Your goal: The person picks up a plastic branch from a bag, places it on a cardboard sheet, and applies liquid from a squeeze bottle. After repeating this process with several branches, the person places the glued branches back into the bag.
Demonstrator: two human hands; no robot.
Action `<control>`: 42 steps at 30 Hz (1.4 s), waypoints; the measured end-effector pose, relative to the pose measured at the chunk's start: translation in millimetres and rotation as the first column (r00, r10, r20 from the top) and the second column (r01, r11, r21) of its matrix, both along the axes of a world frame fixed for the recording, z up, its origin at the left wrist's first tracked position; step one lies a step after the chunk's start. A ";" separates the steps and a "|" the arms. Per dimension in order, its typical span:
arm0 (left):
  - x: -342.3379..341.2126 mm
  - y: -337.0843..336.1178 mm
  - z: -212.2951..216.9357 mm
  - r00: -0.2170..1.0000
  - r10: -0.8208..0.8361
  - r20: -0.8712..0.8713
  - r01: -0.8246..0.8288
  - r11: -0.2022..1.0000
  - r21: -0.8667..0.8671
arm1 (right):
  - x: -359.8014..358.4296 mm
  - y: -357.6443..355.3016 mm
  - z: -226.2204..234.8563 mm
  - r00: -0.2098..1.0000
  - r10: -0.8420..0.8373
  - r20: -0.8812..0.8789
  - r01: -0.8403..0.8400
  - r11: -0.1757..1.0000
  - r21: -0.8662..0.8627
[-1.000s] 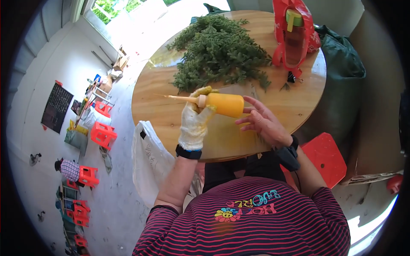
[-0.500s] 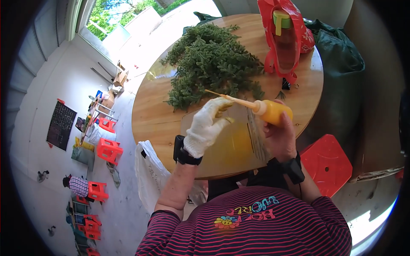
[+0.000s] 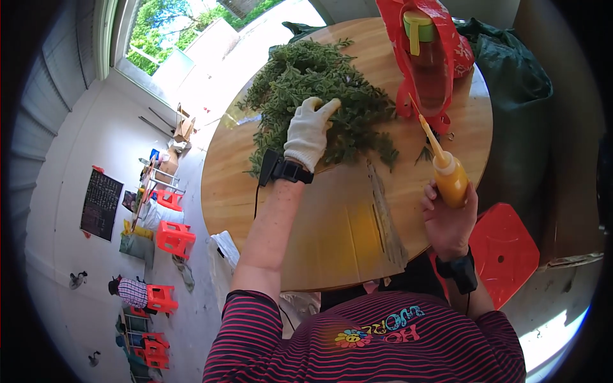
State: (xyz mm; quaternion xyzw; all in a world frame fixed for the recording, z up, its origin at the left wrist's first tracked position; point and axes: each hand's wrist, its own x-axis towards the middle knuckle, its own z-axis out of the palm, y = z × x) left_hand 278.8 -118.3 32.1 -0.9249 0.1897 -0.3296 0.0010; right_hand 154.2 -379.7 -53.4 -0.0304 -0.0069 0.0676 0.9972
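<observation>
My left hand (image 3: 308, 132) wears a white knitted glove with yellowish fingertips. It reaches over the near part of a heap of green artificial sprigs (image 3: 281, 89), its fingers apart and nothing visibly held. Bare, my right hand (image 3: 451, 220) is wrapped round a squeeze bottle (image 3: 451, 184) of yellow-orange liquid, whose long thin nozzle points up and to the left. Between my arms, a flat cardboard sheet (image 3: 319, 217) with yellow stains lies at the near edge of the round wooden table (image 3: 230, 185).
A red bag (image 3: 461, 54) holding a green-lidded bottle (image 3: 419, 29) stands at the table's far right. Beyond it is a dark green sack (image 3: 511, 89). A red stool (image 3: 504, 255) is close on my right. Far left, a person (image 3: 133, 292) sits near several red stools.
My left hand has moved away from the bottle's nozzle, forward onto the sprigs. My right hand has shifted right and nearer, turning the bottle's nozzle from leftward to upward.
</observation>
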 end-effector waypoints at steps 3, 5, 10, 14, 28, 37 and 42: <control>12.2 4.4 -4.5 0.992 0.069 -0.109 -0.064 0.997 0.046 | 1.6 -0.8 0.0 1.000 0.018 -0.012 -0.018 1.000 -0.009; 17.3 5.4 -7.4 0.982 0.096 -0.164 -0.085 0.994 0.072 | 1.2 -1.9 -2.3 1.000 0.019 -0.021 -0.019 1.000 -0.013; 11.8 23.6 3.8 0.996 0.052 -0.076 -0.066 0.978 -0.196 | -0.5 -0.5 -12.9 1.000 -0.011 0.026 0.014 0.990 -0.137; 3.9 22.3 13.2 0.998 0.001 -0.056 -0.020 0.945 -0.327 | -0.2 1.8 -17.1 0.997 -0.040 0.061 0.044 0.996 -0.075; -3.8 12.5 11.3 0.998 -0.023 0.056 0.029 0.992 -0.120 | -3.3 -3.2 -7.0 0.985 0.000 0.175 0.008 0.999 -0.050; -113.5 20.1 36.6 0.844 -0.011 -0.537 -0.238 0.889 -0.392 | 4.9 -4.6 -11.3 0.989 -0.054 0.138 0.077 0.983 -0.166; -146.5 10.7 2.2 0.855 0.015 -0.519 -0.002 1.000 0.026 | -0.4 0.8 -17.1 0.971 -0.087 0.222 0.109 0.990 -0.088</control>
